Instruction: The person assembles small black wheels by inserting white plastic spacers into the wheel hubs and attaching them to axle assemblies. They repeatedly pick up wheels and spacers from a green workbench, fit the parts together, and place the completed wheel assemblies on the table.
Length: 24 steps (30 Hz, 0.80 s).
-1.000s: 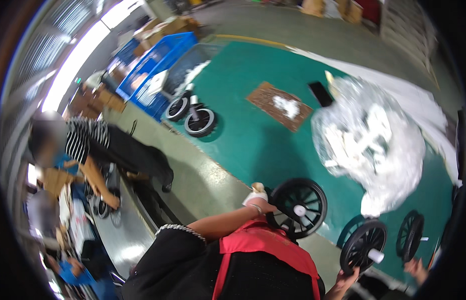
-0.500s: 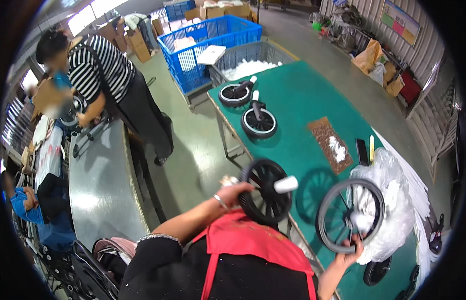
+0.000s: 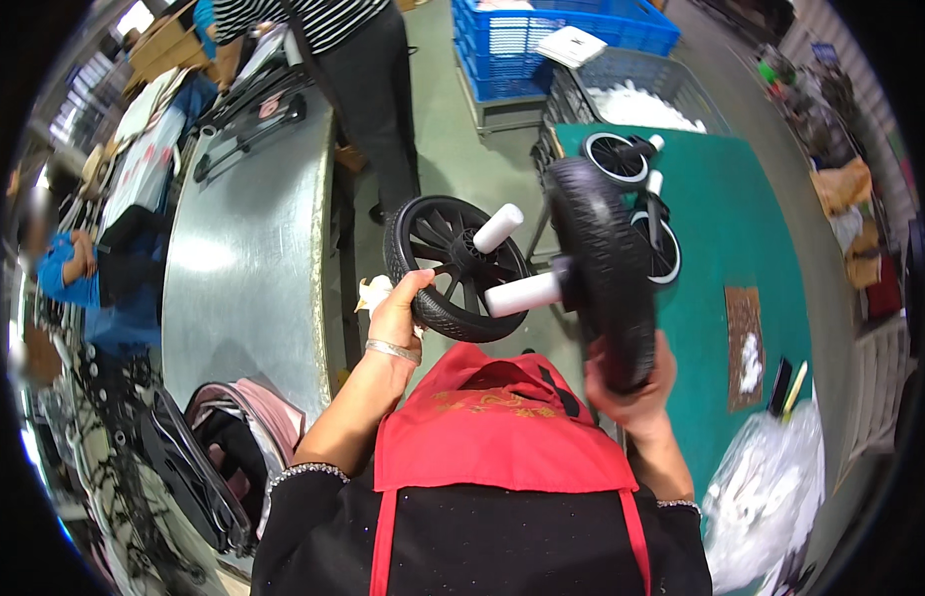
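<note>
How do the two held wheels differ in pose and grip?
The left wheel shows its spoked face to the camera; the right wheel is turned edge-on, showing mostly tread. The left hand grips the left wheel at its lower rim; the right hand holds the right wheel from below. The left wheel's axle points up and right; the right wheel's points left. Both are black with a white axle stub.
</note>
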### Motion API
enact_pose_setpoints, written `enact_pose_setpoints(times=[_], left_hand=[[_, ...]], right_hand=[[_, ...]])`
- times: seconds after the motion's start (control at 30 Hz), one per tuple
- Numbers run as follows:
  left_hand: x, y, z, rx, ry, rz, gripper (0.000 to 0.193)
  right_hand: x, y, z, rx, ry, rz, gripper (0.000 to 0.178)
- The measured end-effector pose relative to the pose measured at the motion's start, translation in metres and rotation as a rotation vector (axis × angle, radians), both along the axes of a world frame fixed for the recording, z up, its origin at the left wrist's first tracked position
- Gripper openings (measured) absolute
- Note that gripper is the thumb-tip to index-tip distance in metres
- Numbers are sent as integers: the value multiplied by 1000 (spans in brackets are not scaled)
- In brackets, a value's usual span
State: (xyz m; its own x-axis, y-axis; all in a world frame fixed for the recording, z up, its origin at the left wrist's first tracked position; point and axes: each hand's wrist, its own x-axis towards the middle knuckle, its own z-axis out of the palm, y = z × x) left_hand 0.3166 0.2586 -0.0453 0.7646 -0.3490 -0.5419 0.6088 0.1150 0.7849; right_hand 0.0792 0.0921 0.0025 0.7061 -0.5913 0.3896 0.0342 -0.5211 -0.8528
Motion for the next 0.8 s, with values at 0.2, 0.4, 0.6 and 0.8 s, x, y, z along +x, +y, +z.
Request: enact_pose_setpoints(times=[0.2,0.4,0.6,0.8], left_hand=[[3,-45,29,-124,-77,223,26],[6,-94,62,-80,-436,378,35],[22,-126,65,319,-922,149,42],[59,-126,83,215,-1111,158,37]], right_hand=[[86,-51,-12,-185,-190,352,41],[121,-82,-6,-67,-243,314,35],[137,-97,-18,488,-145,191,35],[169,-93,20,577,-186,227,38]])
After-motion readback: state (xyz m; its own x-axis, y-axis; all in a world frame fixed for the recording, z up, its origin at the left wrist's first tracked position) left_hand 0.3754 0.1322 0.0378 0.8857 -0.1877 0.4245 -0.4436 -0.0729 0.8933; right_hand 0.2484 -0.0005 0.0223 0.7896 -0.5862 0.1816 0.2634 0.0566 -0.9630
